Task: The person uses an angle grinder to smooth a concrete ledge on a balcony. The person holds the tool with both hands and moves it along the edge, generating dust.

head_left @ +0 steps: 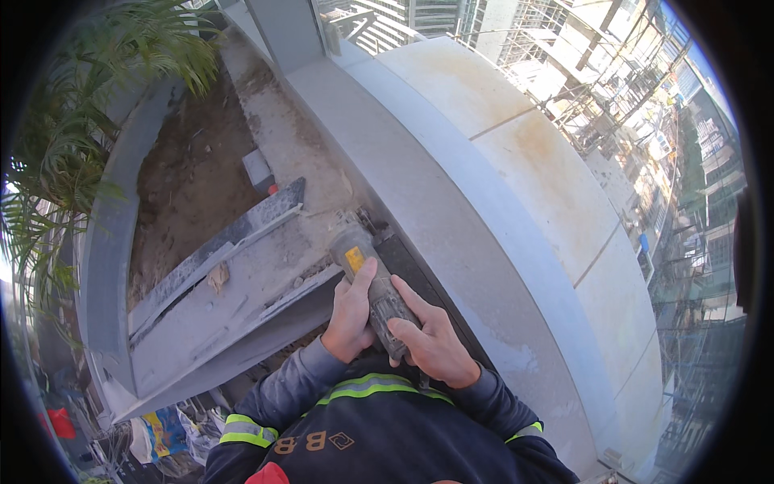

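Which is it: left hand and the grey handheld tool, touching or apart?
Touching. The head view shows the left hand against the side of the handheld tool, its thumb lying along the casing.

- Daylight is flooding in, and hard sun is bleaching the scaffolding (621, 89) at upper right almost to white.
- The pale curved panels (516, 137) are reflecting plenty of light, while the soil (189, 177) is lying in dimmer shade.
- Soft, even light is reaching the grey tool (386, 300), whose far end is looking slightly blurred.
- The fisheye lens is bending straight edges, squeezing distant buildings (709, 202) at right, and blackening the corners.
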A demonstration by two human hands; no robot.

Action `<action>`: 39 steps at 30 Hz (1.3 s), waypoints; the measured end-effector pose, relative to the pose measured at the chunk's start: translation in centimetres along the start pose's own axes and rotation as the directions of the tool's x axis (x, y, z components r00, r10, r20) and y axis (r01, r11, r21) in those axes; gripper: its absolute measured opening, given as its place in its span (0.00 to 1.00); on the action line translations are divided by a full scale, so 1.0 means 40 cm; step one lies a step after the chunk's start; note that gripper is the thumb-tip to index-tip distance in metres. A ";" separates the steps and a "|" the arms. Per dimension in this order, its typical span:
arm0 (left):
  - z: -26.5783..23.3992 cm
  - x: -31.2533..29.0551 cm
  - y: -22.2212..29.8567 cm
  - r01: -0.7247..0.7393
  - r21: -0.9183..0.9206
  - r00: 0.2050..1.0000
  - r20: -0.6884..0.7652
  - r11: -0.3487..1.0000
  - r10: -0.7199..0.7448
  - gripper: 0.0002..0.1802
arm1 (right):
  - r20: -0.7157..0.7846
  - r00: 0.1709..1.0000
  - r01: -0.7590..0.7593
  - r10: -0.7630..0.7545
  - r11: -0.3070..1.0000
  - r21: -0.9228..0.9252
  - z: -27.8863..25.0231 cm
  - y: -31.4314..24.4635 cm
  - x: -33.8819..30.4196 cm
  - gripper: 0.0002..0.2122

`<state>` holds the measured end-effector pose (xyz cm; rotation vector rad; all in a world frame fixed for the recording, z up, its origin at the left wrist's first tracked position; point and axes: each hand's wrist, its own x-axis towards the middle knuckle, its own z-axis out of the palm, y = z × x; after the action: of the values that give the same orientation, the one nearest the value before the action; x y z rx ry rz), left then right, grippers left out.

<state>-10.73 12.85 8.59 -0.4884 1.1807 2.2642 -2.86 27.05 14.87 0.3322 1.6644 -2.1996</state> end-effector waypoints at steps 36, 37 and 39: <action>-0.019 0.018 -0.011 0.045 0.019 0.998 0.031 0.999 -0.046 0.20 | -0.031 1.000 -0.001 0.001 1.000 0.006 0.008 -0.002 -0.014 0.36; -0.015 0.013 -0.011 0.031 0.001 0.999 0.022 1.000 -0.031 0.20 | -0.020 1.000 -0.007 0.007 1.000 -0.005 0.007 -0.006 -0.013 0.36; -0.006 -0.005 -0.008 0.002 -0.035 1.000 0.003 0.999 -0.001 0.20 | 0.004 1.000 -0.017 0.017 1.000 -0.024 0.007 -0.011 -0.009 0.36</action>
<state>-10.38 12.74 8.37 -0.4985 1.1407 2.2869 -2.70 26.93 15.47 0.3337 1.6785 -2.1643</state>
